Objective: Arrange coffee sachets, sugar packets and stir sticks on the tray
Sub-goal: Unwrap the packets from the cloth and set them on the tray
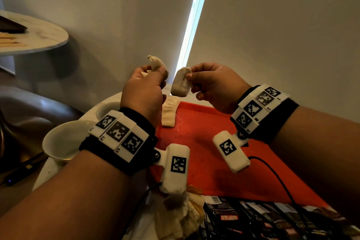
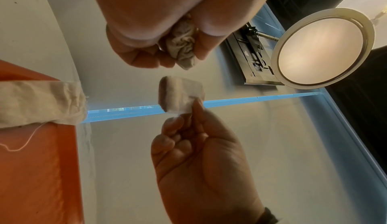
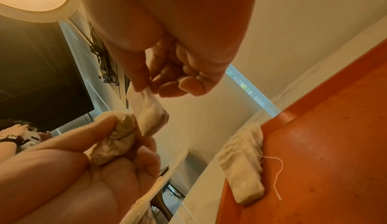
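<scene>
Pinching sachets — L hand (image 1: 144, 91), R hand (image 1: 214, 85).

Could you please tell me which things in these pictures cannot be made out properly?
- Dark sachets, head view: cut off by the bottom edge, print mostly too blurred to read.
- Crumpled bag in the left hand: the fingers cover most of it.
- Cups, head view: the left wrist band hides part; contents cannot be told.

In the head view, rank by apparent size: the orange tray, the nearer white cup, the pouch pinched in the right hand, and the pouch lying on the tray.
1. Orange tray
2. Nearer white cup
3. Pouch lying on the tray and pouch pinched in the right hand: they look alike; the held one is nearer the camera, so unranked.
</scene>
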Motion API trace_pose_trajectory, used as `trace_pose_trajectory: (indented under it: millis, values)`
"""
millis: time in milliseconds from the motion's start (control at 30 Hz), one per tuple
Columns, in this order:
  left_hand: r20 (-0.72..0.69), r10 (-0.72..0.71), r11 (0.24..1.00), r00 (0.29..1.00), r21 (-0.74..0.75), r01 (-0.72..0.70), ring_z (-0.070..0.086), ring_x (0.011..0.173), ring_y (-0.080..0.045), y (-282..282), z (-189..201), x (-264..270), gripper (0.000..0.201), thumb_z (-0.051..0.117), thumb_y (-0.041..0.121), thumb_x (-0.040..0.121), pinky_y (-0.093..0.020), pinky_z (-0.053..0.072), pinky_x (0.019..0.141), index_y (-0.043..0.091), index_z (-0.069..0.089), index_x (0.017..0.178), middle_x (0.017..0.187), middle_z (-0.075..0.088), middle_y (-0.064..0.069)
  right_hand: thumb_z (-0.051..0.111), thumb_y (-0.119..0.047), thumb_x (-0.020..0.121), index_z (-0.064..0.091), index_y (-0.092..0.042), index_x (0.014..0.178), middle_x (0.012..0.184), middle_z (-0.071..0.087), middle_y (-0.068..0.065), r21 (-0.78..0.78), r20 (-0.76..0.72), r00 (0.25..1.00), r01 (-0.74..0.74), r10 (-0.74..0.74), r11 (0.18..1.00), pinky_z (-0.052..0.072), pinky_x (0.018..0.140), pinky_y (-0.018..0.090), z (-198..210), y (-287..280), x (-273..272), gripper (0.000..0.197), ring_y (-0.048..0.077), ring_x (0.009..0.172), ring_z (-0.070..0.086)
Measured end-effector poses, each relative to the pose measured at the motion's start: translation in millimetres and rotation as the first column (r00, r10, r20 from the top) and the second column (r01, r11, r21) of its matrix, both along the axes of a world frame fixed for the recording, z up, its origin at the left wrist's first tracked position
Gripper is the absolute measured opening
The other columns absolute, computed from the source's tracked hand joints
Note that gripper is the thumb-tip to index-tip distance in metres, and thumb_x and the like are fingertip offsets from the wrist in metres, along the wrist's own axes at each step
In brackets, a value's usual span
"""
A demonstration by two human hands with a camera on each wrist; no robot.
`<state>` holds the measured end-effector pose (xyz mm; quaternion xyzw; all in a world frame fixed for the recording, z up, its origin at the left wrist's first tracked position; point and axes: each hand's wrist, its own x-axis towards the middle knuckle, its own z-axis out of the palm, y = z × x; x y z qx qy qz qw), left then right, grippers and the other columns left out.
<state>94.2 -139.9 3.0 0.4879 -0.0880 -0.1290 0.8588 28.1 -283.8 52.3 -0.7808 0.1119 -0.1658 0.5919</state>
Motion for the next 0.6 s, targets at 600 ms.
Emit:
trace_pose_trajectory:
  millis: [600]
  values:
    - [-0.030, 0.100, 0.995, 0.995, 0.023, -0.099, 0.065, 0.092, -0.009, 8.3, 7.6, 1.2, 0.011, 0.065, 0.034, 0.097, -0.030, 0.054, 0.074, 0.039, 0.057, 0.104, 0.096, 0.067, 0.008, 0.068, 0.005, 0.086, 0.066, -0.010, 0.083, 0.083, 0.072, 0.013, -0.178, -0.513, 0.854, -0.006, -0.088, 0.984, 0.053, 0.057, 0.030, -65.4, 2.0, 27.1, 0.016, 0.022, 0.068, 0.071]
